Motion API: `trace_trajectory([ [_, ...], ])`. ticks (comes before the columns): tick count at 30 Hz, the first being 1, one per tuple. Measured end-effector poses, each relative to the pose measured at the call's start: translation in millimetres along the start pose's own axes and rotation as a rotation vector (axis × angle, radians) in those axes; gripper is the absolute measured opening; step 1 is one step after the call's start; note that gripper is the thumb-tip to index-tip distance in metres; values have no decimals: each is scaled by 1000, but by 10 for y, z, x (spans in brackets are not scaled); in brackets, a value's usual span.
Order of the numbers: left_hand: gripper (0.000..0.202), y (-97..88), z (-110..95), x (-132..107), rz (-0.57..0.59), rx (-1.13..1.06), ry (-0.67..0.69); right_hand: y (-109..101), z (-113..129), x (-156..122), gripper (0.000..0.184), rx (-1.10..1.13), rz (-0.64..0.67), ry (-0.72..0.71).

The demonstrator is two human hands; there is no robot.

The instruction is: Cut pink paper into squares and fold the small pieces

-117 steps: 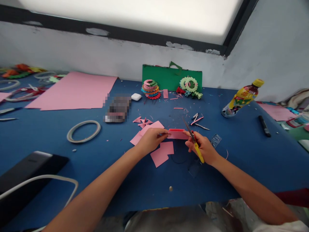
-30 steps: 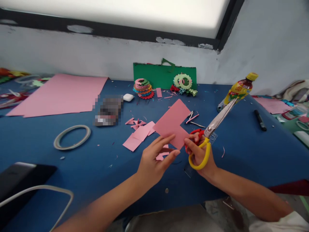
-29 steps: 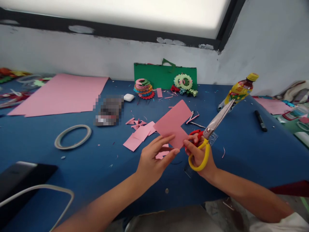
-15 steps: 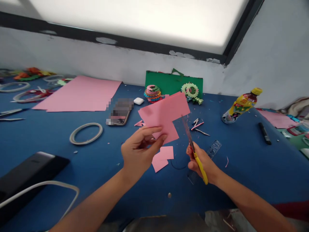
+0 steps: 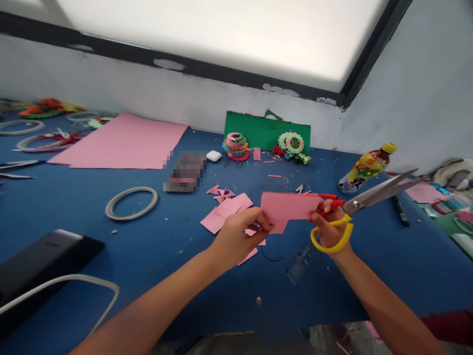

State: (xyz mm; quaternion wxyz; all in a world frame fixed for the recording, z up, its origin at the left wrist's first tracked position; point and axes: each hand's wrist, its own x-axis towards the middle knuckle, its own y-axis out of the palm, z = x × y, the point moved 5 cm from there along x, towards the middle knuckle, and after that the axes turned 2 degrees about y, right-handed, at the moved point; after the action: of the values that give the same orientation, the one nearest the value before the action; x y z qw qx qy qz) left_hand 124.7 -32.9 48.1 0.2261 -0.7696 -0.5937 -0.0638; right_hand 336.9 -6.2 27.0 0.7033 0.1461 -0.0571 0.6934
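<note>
The scissors (image 5: 355,203), blades parted and aimed between 2 and 3 o'clock, sit in the right hand (image 5: 330,229) while its fingers also pinch the pink paper (image 5: 290,205); this shared grip could slip or crease the sheet. Left hand (image 5: 239,235): fingers closed on its 8 o'clock corner, above the bench (image 5: 218,291). Long axis 9 to 3, short tab towards 6
</note>
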Motion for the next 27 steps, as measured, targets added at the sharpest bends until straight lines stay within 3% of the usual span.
trace_trajectory([
  [2, 19, 50, 104, 12, 78, 75, 34, -37, -29, 52, 42, -44, 2, -1],
  [5, 25, 70, 234, 44, 102, 216, 51, -40, -72, 80, 39, -99, -6, -5],
  [10, 17, -34, 337, 118, -62, 194, -67, -31, -56, 87, 36, -212, 0, -23],
  [13, 18, -63, 352, 139, -78, 142, -86, -41, -67, 81, 33, -318, 35, -60],
  [18, 13, -60, 328, 144, -16, 206, 29, -35, -138, 68, 34, -371, 81, -84],
  [27, 13, -104, 318, 168, -65, 212, 193, -48, -161, 111, 35, -211, 73, -68],
])
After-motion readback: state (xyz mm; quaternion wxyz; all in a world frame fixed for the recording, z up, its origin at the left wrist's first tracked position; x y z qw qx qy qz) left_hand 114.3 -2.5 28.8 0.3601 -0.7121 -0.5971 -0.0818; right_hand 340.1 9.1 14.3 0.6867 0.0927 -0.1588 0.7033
